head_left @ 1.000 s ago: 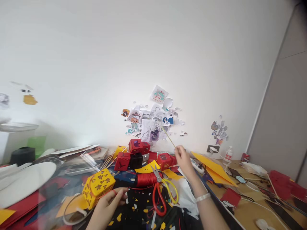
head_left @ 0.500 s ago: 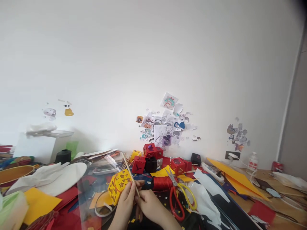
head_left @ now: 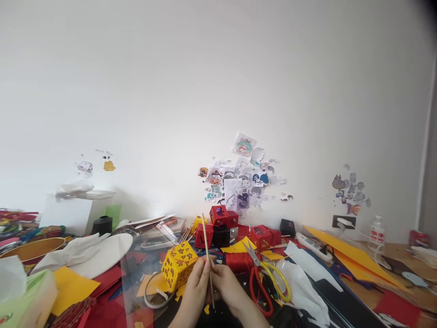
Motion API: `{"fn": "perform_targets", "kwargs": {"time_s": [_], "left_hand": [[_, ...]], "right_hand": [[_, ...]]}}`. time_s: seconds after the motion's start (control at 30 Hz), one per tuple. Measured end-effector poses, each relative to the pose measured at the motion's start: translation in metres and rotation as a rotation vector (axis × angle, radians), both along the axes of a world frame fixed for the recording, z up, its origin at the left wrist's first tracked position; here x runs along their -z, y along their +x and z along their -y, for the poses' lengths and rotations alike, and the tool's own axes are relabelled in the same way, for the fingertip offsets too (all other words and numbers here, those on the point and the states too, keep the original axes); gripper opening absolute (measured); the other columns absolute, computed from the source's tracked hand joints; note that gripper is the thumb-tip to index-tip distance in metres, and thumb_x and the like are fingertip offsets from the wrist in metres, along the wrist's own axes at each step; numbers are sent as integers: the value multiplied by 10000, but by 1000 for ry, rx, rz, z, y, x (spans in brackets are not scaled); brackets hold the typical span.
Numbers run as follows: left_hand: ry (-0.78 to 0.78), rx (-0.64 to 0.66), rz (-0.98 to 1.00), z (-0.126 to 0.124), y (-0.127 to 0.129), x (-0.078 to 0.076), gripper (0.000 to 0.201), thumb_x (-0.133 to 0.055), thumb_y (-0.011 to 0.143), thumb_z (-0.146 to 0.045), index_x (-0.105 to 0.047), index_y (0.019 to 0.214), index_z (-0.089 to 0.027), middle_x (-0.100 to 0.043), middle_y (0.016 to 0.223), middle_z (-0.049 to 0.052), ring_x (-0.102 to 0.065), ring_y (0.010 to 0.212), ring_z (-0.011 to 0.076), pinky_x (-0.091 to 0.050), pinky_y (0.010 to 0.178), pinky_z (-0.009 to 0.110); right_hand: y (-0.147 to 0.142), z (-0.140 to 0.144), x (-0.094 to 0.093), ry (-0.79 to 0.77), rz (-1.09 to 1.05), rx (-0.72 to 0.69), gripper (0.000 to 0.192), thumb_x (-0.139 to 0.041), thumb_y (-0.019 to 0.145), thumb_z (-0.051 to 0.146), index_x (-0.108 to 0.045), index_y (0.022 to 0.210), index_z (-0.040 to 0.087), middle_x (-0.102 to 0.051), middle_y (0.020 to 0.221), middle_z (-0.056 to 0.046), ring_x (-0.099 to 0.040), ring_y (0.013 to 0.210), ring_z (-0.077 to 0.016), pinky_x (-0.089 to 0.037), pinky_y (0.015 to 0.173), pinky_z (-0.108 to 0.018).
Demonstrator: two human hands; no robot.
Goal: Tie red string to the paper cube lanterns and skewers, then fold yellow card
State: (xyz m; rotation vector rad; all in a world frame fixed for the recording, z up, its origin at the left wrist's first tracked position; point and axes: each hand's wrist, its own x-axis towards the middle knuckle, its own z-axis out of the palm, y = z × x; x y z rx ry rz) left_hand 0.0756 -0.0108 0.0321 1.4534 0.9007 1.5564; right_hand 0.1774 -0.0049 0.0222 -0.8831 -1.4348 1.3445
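Observation:
A thin wooden stick (head_left: 205,234) stands nearly upright between my two hands, its upper end well above the fingers and its lower end below them. My left hand (head_left: 197,280) pinches it from the left with thumb and fingers. From the other side, my right hand (head_left: 226,283) closes on the same stick, the fingertips of both hands close together. Just left of my hands rests a yellow cut-out paper lantern (head_left: 179,265) with star and other shaped holes. Right of them lie scissors (head_left: 260,278) with one red and one yellow handle, beside a red thread spool (head_left: 239,262).
Small red boxes (head_left: 262,238) and a black box (head_left: 221,237) stand behind my hands. A roll of tape (head_left: 146,296) lies left of them. Crumpled white tissue (head_left: 303,291), orange paper (head_left: 73,288) and a white plate (head_left: 114,250) crowd the table. A bottle (head_left: 376,234) stands far right.
The stick has swung from a leftward slant to nearly upright. My hands appear slightly further right and closer together around it. The whole view has shifted a little.

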Motion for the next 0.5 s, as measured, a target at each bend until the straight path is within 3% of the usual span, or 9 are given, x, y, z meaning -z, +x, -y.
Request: {"fn": "perform_targets", "kwargs": {"time_s": [0.13,0.27,0.4,0.5], "left_hand": [[60,-36,-69,-4,-1,2,452,-530,654,-639,-613,716,-199,-655,875,98,-585,928,265,-420,908,358],[-2,39,-63,-7,-1,8,465,-522,646,-654,-600,692,-197,-640,841,82,-568,910,265,-401,914,380],[-40,84,-49,-8,2,16,483,-575,575,-676,-568,567,-193,-636,874,89,-554,917,262,-398,911,368],[-134,123,-21,-9,5,23,498,-588,558,-679,-571,605,-184,-638,832,82,-581,865,243,-454,823,360]], "right_hand": [[0,6,-7,-36,-7,-36,553,-592,657,647,-631,813,118,-575,563,-10,-524,422,-102,-424,440,-226],[6,10,-13,-32,-55,-72,430,-736,588,490,-600,799,141,-579,621,15,-558,538,-102,-457,533,-223],[18,-1,-10,-72,80,126,365,-729,581,417,-543,737,145,-523,520,54,-461,413,-64,-406,440,-197],[27,-11,-7,-18,140,310,274,-681,609,355,-508,698,161,-454,443,87,-375,351,-53,-322,364,-178]]}}
